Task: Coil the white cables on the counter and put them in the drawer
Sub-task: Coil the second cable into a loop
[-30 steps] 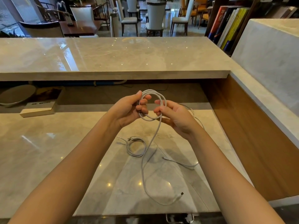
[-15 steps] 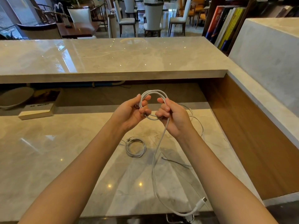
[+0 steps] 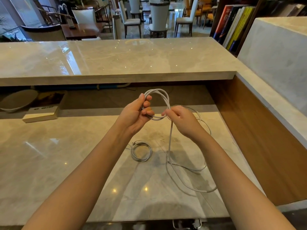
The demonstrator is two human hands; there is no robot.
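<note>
Cable (image 3: 169, 138) mid-coiling above the worktop (image 3: 49, 163): left hand (image 3: 135, 114) closed on the loops, right hand (image 3: 181, 120) pinching the feed. Keep loops equal; let the trailing tail run free of the finished coil (image 3: 141, 151).

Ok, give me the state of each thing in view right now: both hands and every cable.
left hand: shut on the loops of the held cable
right hand: pinching the held cable's loose run
held cable: partly coiled, tail trailing on the counter
small cable: coiled, lying on the counter
thin cable: uncoiled, loose behind the right hand
</note>
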